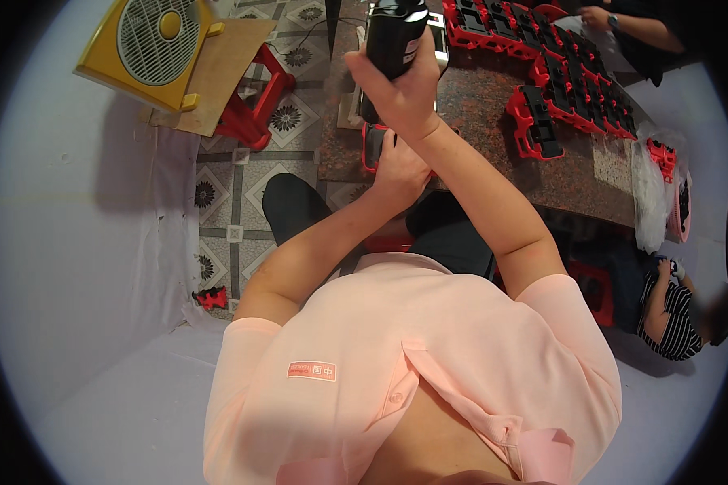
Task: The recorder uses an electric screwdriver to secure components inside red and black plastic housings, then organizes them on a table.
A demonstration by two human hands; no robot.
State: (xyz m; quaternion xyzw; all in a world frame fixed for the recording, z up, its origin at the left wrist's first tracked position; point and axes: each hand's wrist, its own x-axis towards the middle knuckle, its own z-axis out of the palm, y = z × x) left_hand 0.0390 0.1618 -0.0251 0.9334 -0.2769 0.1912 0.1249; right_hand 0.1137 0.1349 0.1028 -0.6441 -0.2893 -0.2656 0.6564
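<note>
My right hand point(410, 101) is raised over the table edge and wrapped round a thick black cylindrical tool point(394, 42), which has a small white label. Its working end is hidden. Below it, my left hand point(402, 171) is closed on a red and black plastic part point(370, 147) at the table's near edge. Much of that part is covered by my fingers. Behind my right hand a silver-framed thing point(439, 40) shows only in part.
Rows of red and black plastic parts point(574, 89) cover the right of the speckled table point(481, 133). One similar part point(534, 121) sits nearer. A yellow fan point(158, 44) stands on a board over a red stool point(259, 105) at left. Other people work at right.
</note>
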